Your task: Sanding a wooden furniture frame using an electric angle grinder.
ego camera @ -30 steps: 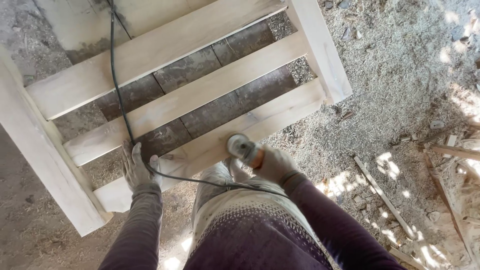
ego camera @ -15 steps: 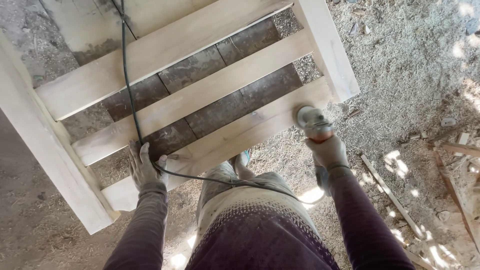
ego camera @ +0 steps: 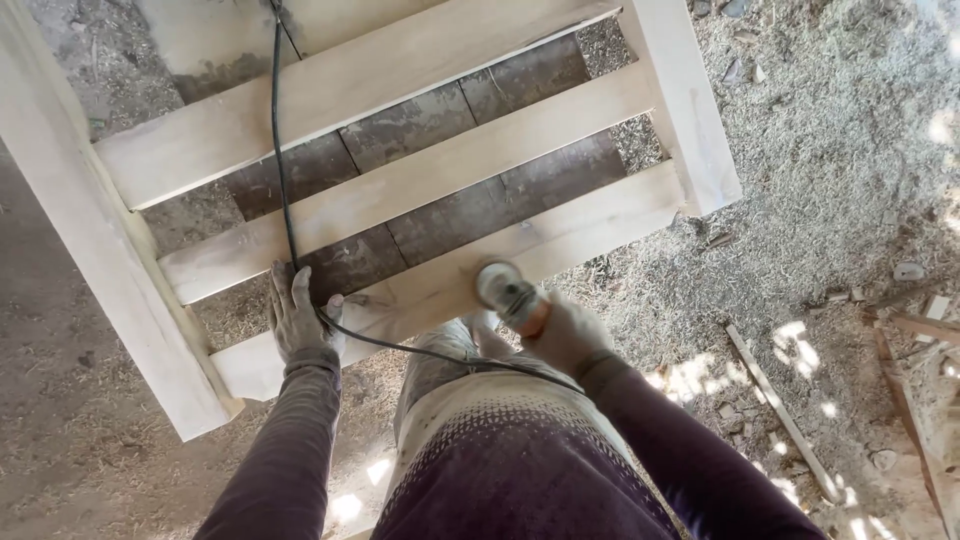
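Note:
A pale wooden frame [ego camera: 420, 180] with three cross slats lies in front of me. My right hand [ego camera: 565, 330] grips a small power sander [ego camera: 503, 287], whose round head sits on the nearest slat [ego camera: 600, 225] near its middle. My left hand [ego camera: 300, 320] rests flat on the left part of that same slat, fingers spread. A black power cord [ego camera: 280, 150] runs down across the slats, passes by my left hand and curves right toward the sander.
Dark boards [ego camera: 450, 215] show through the gaps between slats. Sawdust and wood shavings [ego camera: 830, 150] cover the ground at the right. Thin wood strips [ego camera: 780, 410] and scraps lie at the lower right. Bare dusty ground [ego camera: 60, 400] is at the left.
My right hand has slid the sander leftward along the nearest slat, from its right end back to the middle. My left hand stays on the slat.

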